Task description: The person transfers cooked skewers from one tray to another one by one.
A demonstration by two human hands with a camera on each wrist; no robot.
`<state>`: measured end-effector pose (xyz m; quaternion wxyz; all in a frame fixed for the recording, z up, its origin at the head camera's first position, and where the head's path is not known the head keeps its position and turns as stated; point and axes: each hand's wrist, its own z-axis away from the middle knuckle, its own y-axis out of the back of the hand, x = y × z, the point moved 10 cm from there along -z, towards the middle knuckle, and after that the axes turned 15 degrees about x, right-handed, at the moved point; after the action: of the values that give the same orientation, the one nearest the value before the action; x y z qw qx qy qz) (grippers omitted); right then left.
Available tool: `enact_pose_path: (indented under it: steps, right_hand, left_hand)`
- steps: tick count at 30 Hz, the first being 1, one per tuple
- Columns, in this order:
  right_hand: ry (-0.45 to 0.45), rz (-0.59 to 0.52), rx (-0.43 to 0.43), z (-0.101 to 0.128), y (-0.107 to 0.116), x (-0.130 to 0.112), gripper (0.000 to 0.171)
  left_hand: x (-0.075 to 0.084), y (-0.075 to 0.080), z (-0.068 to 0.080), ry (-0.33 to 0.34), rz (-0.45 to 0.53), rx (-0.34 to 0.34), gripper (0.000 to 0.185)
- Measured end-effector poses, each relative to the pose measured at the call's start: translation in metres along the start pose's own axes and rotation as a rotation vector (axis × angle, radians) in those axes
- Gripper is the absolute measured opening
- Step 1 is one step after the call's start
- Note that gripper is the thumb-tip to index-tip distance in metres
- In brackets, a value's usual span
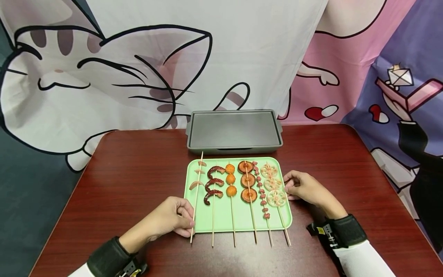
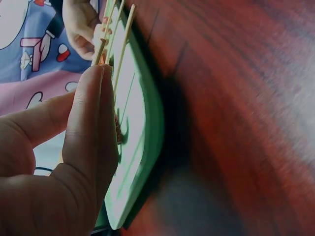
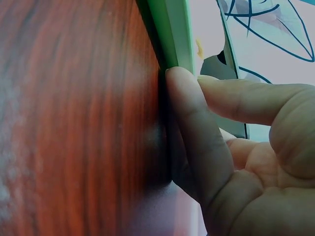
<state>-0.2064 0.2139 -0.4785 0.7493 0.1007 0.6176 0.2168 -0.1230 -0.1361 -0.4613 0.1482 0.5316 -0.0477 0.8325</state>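
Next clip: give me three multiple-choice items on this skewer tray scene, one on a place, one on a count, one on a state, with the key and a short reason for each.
1. Where is the grey pan relative to the green tray?
A. Beyond its far edge
B. Left of it
C. Stacked on it

2. How many skewers lie on the green tray?
A. Four
B. Six
C. Nine

3. What is the left hand doing?
A. Resting flat on the table, away from the tray
B. Lifting the grey pan
C. Pinching the leftmost skewer

Key: 1 A, the pan sits farther back on the table. 2 B, six sticks show in the head view. 3 C, its fingertips close on the stick at the tray's near left corner; the right hand touches the tray's right edge.
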Motion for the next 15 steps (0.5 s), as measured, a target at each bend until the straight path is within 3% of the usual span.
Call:
enact_pose_path:
  steps: [15]
  right_hand:
    - [0.004,-0.010,-0.006,-0.0007,-0.0005,0.0019,0.027]
  left_hand:
    - [-0.0103,0.0012,0.0017,0.035,-0.016,0.071,0.016]
